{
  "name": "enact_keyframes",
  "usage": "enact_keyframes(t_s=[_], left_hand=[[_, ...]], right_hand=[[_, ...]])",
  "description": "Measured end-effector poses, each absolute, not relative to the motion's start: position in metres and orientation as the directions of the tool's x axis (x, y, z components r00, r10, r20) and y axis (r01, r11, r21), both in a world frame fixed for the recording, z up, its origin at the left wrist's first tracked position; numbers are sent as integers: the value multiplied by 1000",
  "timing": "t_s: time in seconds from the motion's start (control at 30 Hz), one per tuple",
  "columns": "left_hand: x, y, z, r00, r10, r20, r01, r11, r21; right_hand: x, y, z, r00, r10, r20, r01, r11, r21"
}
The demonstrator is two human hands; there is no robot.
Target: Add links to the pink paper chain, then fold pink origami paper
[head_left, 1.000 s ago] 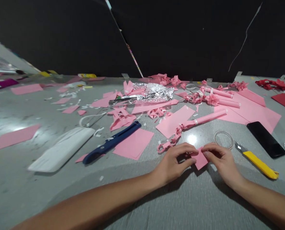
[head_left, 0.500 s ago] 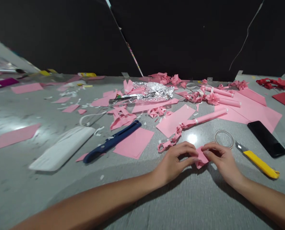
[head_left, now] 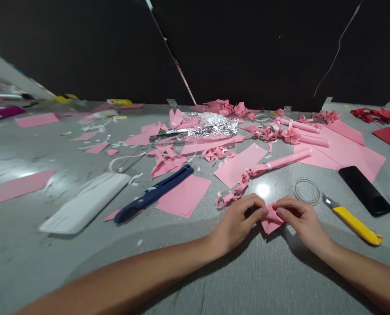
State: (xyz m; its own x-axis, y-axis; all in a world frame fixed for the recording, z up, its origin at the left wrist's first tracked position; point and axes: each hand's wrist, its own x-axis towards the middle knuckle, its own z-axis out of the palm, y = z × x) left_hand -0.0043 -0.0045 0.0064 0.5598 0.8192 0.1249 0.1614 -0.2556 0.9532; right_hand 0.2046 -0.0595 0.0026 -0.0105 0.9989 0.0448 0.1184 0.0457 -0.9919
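A small piece of pink paper (head_left: 271,222), creased with folds, is between my two hands low over the grey surface (head_left: 214,280). My left hand (head_left: 242,221) pinches its left edge between thumb and fingers. On the other side, my right hand (head_left: 300,218) grips the upper right edge with thumb and forefinger. Just beyond my left hand lies a pink paper chain (head_left: 237,192) joined to a rolled paper tube (head_left: 290,159). A roll of tape (head_left: 307,191) and a yellow box cutter (head_left: 357,224) with some blade showing rest beside my right hand.
A black phone (head_left: 364,191) lies at the right. To the left are a dark blue cutter-like tool (head_left: 154,194), pink sheets (head_left: 185,197) and a flat white package (head_left: 85,203). Crumpled clear plastic (head_left: 211,124) and pink scraps spread along the black wall (head_left: 247,52).
The pink paper has gone from nearly flat to folded and creased. My left fingers have shifted slightly on its edge; my right hand stays almost in place.
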Motion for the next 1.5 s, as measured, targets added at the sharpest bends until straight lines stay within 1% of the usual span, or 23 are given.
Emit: enact_keyframes(t_s=[0.13,0.27,0.33,0.4,0.47,0.6,0.7,0.8,0.87,1.0,1.17,1.3,1.5], left_hand=[[-5,-5,5,497,866,50,214,-178,960],[-5,-5,5,455,890,25,178,-119,977],[-4,-5,4,449,893,21,162,-105,981],[-4,-4,4,452,892,32,159,-115,981],[-5,-4,4,470,881,54,156,-143,977],[-7,-4,4,502,855,127,75,-190,979],[-7,-6,3,476,871,121,24,-150,988],[-6,-7,2,443,890,108,29,-135,990],[-5,-7,3,461,878,128,22,-155,988],[-7,-7,7,541,823,173,-18,-194,981],[-10,-9,8,613,775,154,-27,-174,984],[-9,-11,8,595,789,155,-21,-178,984],[-8,-8,11,549,828,114,-19,-124,992]], right_hand=[[204,-62,6,-82,996,39,94,47,-994],[202,-65,11,-183,983,11,21,15,-1000],[201,-65,12,-203,979,6,12,8,-1000],[201,-65,11,-191,982,-1,17,3,-1000],[201,-65,9,-137,991,5,5,6,-1000],[205,-66,4,-44,999,14,-89,10,-996],[206,-67,1,-47,999,11,-159,3,-987],[205,-67,1,-21,999,-38,-205,-42,-978],[202,-67,2,-2,999,-42,-175,-42,-984],[197,-69,5,-31,999,20,-11,19,-1000],[195,-73,4,4,987,160,175,157,-972],[196,-73,3,2,961,277,271,266,-925],[201,-72,3,156,925,346,353,275,-894]])
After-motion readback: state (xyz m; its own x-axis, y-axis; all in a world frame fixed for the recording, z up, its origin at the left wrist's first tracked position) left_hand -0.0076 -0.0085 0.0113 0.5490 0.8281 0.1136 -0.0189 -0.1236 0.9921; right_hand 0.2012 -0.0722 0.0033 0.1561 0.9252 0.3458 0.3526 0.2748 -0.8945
